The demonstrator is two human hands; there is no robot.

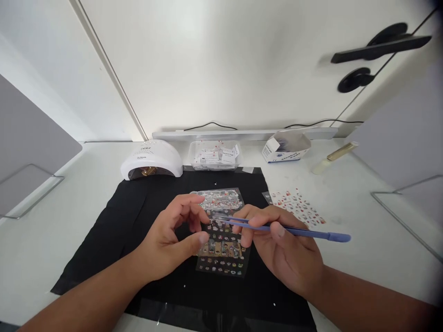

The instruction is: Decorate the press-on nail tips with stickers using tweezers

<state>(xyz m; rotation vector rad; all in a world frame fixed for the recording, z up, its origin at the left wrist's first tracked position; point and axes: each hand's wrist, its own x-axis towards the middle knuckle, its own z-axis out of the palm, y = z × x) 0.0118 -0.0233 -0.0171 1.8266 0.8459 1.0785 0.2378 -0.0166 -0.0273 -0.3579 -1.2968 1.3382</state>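
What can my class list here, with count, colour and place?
table: 1, white, below
mat: 1, black, on table
lamp: 1, white, back left
tub: 1, clear, back centre
packets: several, white, in tub
box: 1, white and blue, back right
tube: 1, partly gold, right of box
sticker sheets: count unclear, multicoloured, on mat
loose sheet: 1, white, right of mat
door: 1, white, back
handle: 1, black, upper right
cables: 2 lengths, black, back
wire frames: 2, grey, far sides
tweezers: 1, blue, over sticker sheets
forearms: 2, bare, front
left grip: 1, bare, open near tweezers
right grip: 1, bare, holding tweezers
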